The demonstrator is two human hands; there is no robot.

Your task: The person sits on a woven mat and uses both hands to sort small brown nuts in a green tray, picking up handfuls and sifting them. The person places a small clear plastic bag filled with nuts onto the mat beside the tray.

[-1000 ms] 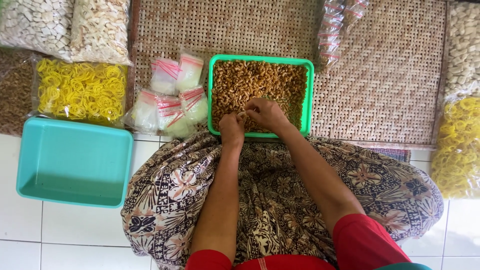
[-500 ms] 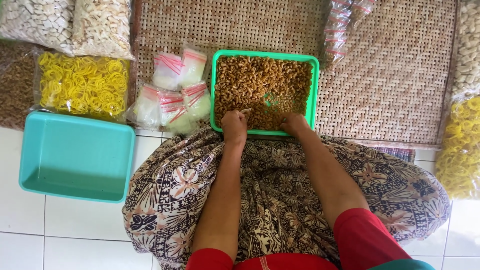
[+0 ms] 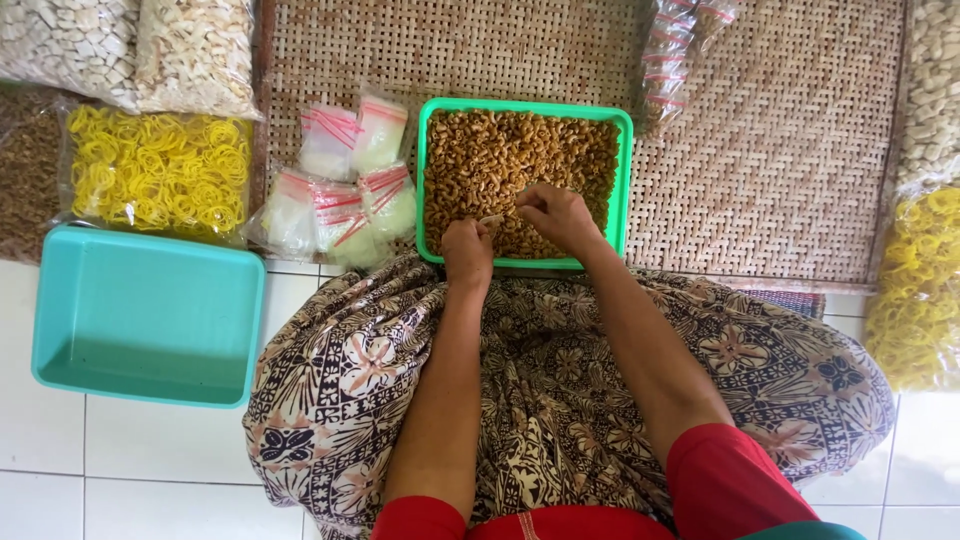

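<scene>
Near the top centre of the frame a green tray (image 3: 625, 180) sits on a woven mat (image 3: 780, 170), filled with small brown curled snacks (image 3: 500, 150). Both hands work at its near edge. The left hand (image 3: 468, 252) is curled into a loose fist over the tray's lower rim, its fingers pressed together around something pale and thin — what exactly cannot be told. The right hand (image 3: 556, 215) rests on the snacks just beside it, fingers bent and bunched, their tips meeting the left hand's; whether they pinch a snack cannot be told.

Left of the tray lie small clear packets with red-striped tops (image 3: 345, 185). Further left sits a bag of yellow rings (image 3: 160, 170), and below it, at lower left, an empty turquoise tub (image 3: 150, 315) on white floor tiles (image 3: 40, 490). A patterned skirt (image 3: 540, 390) fills the lower centre.
</scene>
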